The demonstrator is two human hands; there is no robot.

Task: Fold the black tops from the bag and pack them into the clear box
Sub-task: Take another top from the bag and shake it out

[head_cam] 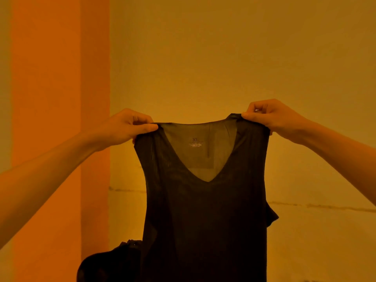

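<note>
A thin black sleeveless V-neck top (pixel 205 220) hangs upright in front of me, spread flat, with an "XL" label showing inside the back of the neck. My left hand (pixel 124 127) pinches its left shoulder strap. My right hand (pixel 270 117) pinches the right strap, slightly higher. The hem runs out of the frame at the bottom. A dark bundle (pixel 109 263), possibly the bag or more black tops, sits low at the left of the hanging top, partly hidden by it. The clear box is not in view.
A plain wall (pixel 223 58) fills the background under orange-yellow light. A vertical orange pillar or band (pixel 61 98) stands at the left. A faint horizontal seam (pixel 325 206) crosses the lower wall.
</note>
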